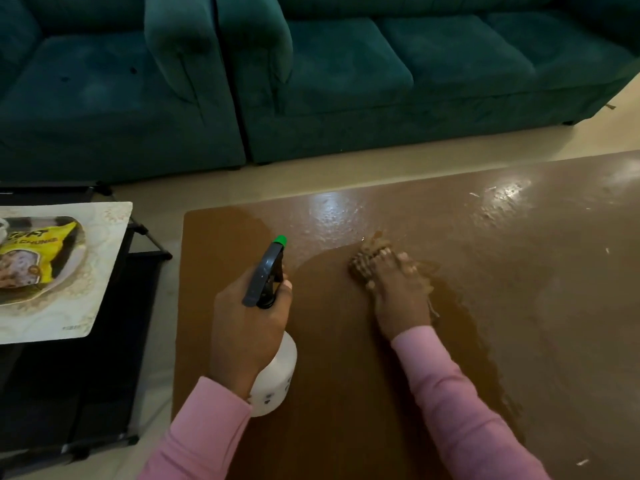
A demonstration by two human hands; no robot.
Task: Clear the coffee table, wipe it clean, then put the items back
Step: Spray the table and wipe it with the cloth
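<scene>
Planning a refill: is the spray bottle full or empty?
Cannot tell. No liquid level shows through the white body of the spray bottle; the left hand grips its neck, covering part.

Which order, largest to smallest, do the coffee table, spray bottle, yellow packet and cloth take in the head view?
1. coffee table.
2. spray bottle and yellow packet: similar; the bottle is nearer and the frame edge cuts the packet, so unranked.
3. cloth, smallest, partly under the right hand.

I see the coffee table (519,289) glossy where wet, matt wood-grain where dry; the spray bottle (277,372) smooth white plastic; the sofa (346,64) plush cloth.
</scene>
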